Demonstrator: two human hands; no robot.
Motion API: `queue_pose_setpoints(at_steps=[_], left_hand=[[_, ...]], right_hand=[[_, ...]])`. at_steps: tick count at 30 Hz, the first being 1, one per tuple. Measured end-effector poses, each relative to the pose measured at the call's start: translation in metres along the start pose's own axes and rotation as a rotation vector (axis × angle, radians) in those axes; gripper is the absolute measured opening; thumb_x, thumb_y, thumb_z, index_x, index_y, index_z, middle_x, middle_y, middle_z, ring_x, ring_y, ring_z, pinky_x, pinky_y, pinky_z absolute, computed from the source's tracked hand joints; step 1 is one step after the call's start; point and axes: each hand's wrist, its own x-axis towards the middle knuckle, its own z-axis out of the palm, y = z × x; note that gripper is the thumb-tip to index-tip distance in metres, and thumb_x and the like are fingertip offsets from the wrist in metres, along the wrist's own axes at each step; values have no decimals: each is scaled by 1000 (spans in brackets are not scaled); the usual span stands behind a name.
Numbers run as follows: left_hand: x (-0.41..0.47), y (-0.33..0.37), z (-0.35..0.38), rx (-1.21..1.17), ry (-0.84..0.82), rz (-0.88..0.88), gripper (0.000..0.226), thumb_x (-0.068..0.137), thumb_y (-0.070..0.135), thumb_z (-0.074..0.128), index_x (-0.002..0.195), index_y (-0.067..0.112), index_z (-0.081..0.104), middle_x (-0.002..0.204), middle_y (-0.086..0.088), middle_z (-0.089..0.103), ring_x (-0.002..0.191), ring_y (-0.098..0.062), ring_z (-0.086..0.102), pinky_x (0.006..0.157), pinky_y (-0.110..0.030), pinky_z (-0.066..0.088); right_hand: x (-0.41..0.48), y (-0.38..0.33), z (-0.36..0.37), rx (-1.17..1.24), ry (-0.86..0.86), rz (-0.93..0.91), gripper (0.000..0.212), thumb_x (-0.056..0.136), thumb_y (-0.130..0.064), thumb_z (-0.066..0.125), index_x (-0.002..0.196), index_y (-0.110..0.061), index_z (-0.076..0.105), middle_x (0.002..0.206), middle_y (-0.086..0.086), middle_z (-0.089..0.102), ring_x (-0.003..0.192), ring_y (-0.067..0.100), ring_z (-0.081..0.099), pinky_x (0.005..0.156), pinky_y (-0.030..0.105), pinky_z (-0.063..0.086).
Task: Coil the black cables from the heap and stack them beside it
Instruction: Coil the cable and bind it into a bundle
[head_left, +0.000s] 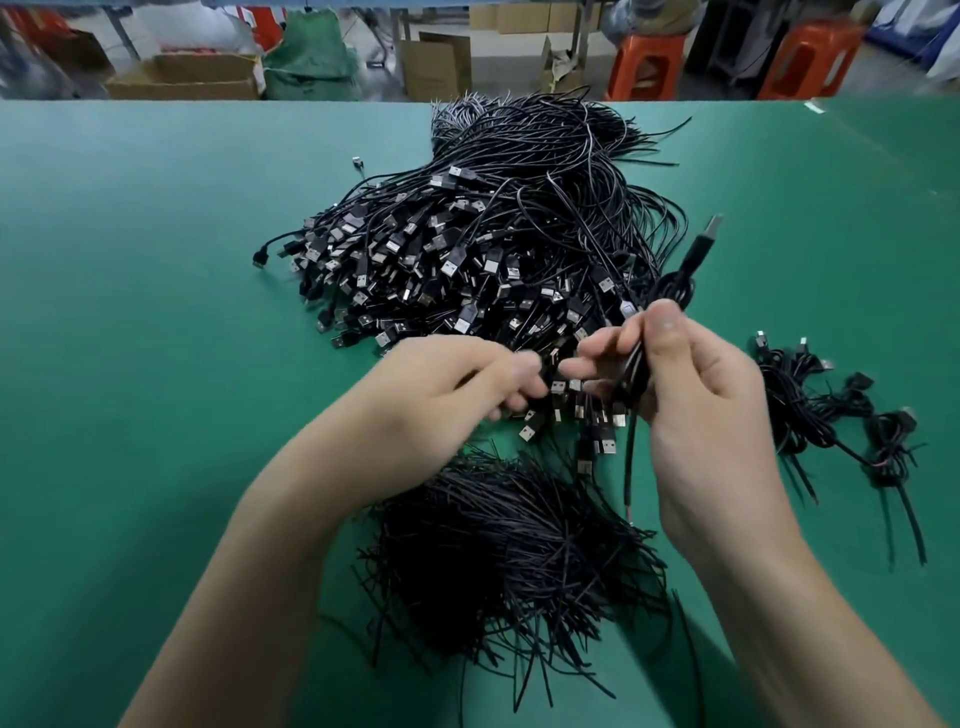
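While above heap (467, 249), hands (457, 384) (696, 384) curled, right round cable (675, 291).

Fingertips of the left hand (457, 384) smeared by motion; what they pinch, if anything, can't be made out. The right hand (696, 395) covers the middle of the coiled cable (675, 291); plug tip blurred. Both forearms run off the bottom edge. Orange stools (644, 62) cut by top edge, soft.
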Motion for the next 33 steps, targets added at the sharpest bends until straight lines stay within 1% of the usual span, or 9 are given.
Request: queue_pose_setpoints(at_steps=[4,9,13,17,21,24,27,30,33], left_hand=[[0,-11,-10,459,-143,-138,15,100,42,62,95,40,76,97,22,72,92,-3,67,94,-36,56],[0,-13,-5,448,-273,-226,8,88,48,77,84,41,78,91,22,72,87,4,64,83,-25,54],[2,-13,1,522,-272,-189,8,87,45,78,81,40,76,87,20,68,86,5,60,75,-22,50],[4,-13,2,531,-275,-128,10,89,43,77,80,39,74,87,19,69,88,3,60,81,-28,53],[2,-15,0,444,-228,-5,8,90,42,74,83,38,74,89,21,67,91,3,60,85,-31,53],[1,-15,-4,269,-77,143,9,93,37,73,85,36,73,85,21,72,67,7,61,62,-11,46],[2,-8,-1,-11,239,253,9,98,27,72,90,31,73,73,10,75,50,-7,60,49,-18,45],[5,1,8,-245,412,219,9,100,23,69,93,24,74,63,-2,69,42,-13,62,45,-23,49],[8,5,17,-359,402,141,11,102,22,67,95,21,74,59,-3,64,38,-12,49,43,-21,41]], right_hand=[[4,-5,-6,-28,-74,22,36,110,-33,37,84,-12,51,67,6,69,45,19,61,48,27,51],[8,-4,-12,-115,-123,47,37,110,-34,38,80,-15,50,57,-3,44,45,10,33,40,21,28],[10,0,-14,-182,-181,25,39,110,-34,38,81,-10,48,59,-3,43,50,9,32,45,18,30],[10,4,-14,-210,-240,0,42,109,-38,37,87,-4,48,62,-4,44,51,5,35,48,14,32],[9,5,-12,-189,-256,-8,46,104,-46,40,89,-2,48,64,-1,43,54,3,37,51,15,34],[9,4,-12,-121,-262,26,46,99,-48,42,89,-4,48,65,0,45,53,8,39,48,18,34],[6,2,-10,-96,-285,30,39,100,-49,42,83,-16,51,65,-3,56,46,11,44,43,17,33],[5,3,-6,-108,-310,-11,42,103,-47,44,86,-9,49,59,-2,49,43,12,38,41,19,32],[2,9,0,-120,-318,-10,46,102,-47,46,86,-4,45,59,-7,37,47,6,32,41,18,27]])
